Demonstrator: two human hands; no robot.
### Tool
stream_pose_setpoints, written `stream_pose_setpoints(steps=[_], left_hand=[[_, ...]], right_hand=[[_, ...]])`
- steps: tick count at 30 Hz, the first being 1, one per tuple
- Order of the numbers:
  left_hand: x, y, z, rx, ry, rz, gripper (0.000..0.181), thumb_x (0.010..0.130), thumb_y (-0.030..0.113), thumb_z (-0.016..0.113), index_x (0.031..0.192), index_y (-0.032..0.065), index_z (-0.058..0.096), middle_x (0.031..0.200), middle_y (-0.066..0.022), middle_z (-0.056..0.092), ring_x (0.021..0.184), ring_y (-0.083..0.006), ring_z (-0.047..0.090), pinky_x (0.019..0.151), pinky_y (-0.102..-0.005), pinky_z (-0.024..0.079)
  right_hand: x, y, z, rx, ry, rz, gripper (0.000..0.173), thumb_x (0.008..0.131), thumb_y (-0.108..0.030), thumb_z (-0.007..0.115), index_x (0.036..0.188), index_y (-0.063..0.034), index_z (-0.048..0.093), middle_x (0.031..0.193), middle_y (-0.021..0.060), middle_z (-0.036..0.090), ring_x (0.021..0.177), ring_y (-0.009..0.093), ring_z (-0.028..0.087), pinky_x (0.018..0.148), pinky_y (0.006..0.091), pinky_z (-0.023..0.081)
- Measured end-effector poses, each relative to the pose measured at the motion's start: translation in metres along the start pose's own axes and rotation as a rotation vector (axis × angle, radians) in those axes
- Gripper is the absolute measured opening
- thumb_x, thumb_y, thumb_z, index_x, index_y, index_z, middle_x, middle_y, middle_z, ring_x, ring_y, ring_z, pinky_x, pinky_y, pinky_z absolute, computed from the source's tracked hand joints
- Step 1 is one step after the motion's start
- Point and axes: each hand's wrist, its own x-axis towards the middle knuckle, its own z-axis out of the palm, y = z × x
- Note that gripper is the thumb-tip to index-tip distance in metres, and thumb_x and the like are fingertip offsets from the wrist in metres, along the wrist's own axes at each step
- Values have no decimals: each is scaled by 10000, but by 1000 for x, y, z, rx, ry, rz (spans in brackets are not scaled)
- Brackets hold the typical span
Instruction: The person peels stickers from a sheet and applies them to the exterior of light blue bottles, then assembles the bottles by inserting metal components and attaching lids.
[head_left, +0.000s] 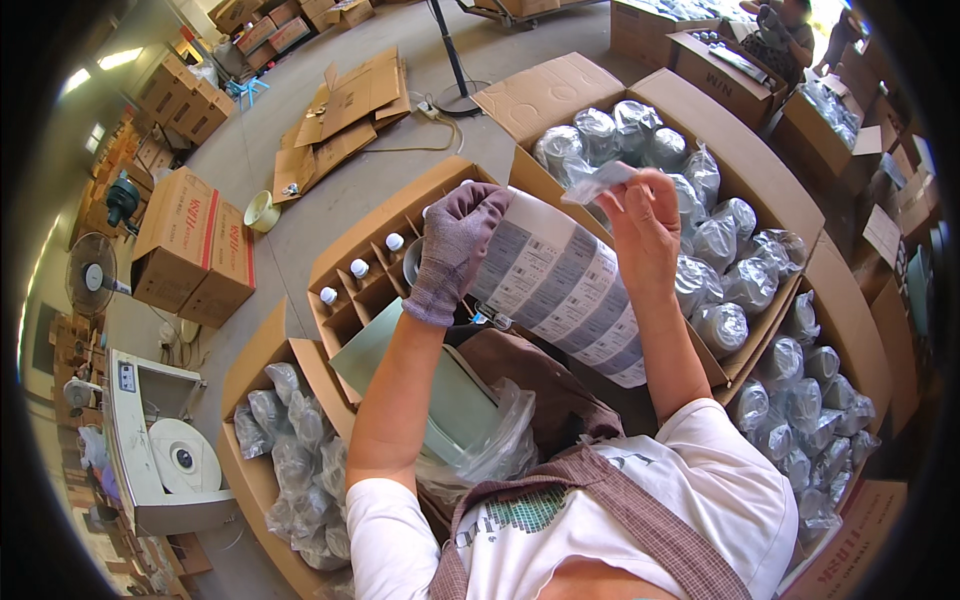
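A long sheet of printed labels (559, 281) hangs from my left hand (461, 244), which wears a grey knit glove and pinches the sheet's upper edge. My bare right hand (645, 217) is raised beside the sheet's other side. Between its fingertips is a small, partly see-through label piece (600, 182), with one end curling leftward over wrapped goods. Behind my gloved hand stands a divided carton (390, 281) with white-capped bottles (360, 268) in some cells. A pale green board (457, 397) lies by my lap, beside crumpled clear plastic (510, 442).
An open carton (750, 161) holds plastic-wrapped cylindrical items (720, 326). More wrapped pieces fill cartons at right (806, 397) and left (292, 450). Flattened cardboard (352, 105), a stand base (457, 99) and a cord (412, 146) lie beyond. Another person (784, 37) sits at far right.
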Motion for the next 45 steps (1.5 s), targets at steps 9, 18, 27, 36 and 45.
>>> stream_pose_setpoints(steps=[9, 18, 27, 36, 45], left_hand=[[5, -8, -4, -17, -34, -51, 281, 985, 207, 658, 1142, -27, 662, 978, -9, 674, 856, -56, 585, 791, -211, 495], [-53, 45, -103, 185, 277, 105, 261, 1001, 147, 630, 1199, -19, 665, 1053, -5, 679, 932, -47, 590, 835, -180, 474], [-128, -17, -139, 207, 510, 163, 245, 968, 138, 664, 1159, -13, 683, 1105, -53, 695, 1027, -110, 628, 934, -247, 480], [-135, 37, -117, 6, 307, 127, 274, 936, 193, 726, 1088, -29, 673, 938, -26, 678, 850, -66, 599, 795, -217, 489], [-172, 39, -125, 31, 432, -119, 103, 883, 51, 726, 953, -1, 671, 841, -9, 673, 741, -53, 592, 692, -206, 483]], right_hand=[[-15, 2, -15, -895, -142, 399, 1037, 830, -99, 802, 1602, -248, 126, 888, 105, 712, 842, 164, 685, 819, 322, 564], [81, 36, -214, -1518, 22, 340, 989, 783, -114, 810, 1576, -245, 233, 761, 91, 643, 705, 228, 633, 670, 402, 515], [75, 50, -73, -1413, -222, -350, 119, 781, -30, 767, 869, -81, 705, 962, 77, 617, 985, 280, 603, 877, 401, 479], [10, 60, 136, -266, -856, 480, 63, 907, 2, 682, 952, -6, 640, 958, 18, 623, 899, 94, 596, 811, 261, 497], [-16, 65, 177, -396, -969, 292, 278, 889, -52, 699, 1163, -45, 657, 985, 65, 690, 895, 150, 656, 845, 311, 517]])
